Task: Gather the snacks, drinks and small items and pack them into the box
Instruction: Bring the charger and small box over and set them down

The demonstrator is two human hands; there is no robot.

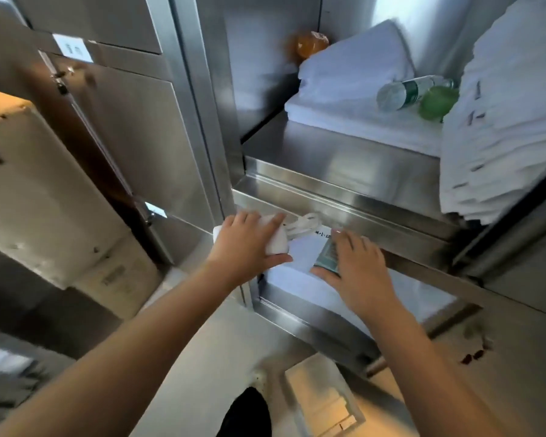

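Down by a dark shoe (249, 414), a small cardboard box (319, 395) sits on the floor at the foot of a stainless steel cabinet (344, 171). Both bare forearms reach away from the camera to the cabinet's lower shelf.

The left hand (249, 247) grips a white rounded block (276, 246), fingers spread over its top and thumb curled under its near side. A white cord (303, 225) loops just beyond it.

The right hand (356, 272) holds a small green-grey packet (327, 258), fingers close together over it and thumb along its near edge. Whether the packet rests on the stack of white sheets (303, 253) beneath it or is lifted just clear, I cannot tell.

On the upper shelf, folded white towels (344, 77) carry a clear water bottle (407, 91) lying on its side, with a round green item (438, 102) just beside it. A blurred orange item (309, 44) sits in the far left corner. A tall pile of white linen (501, 121) fills the right, and a large carton (29, 184) stands at the left.
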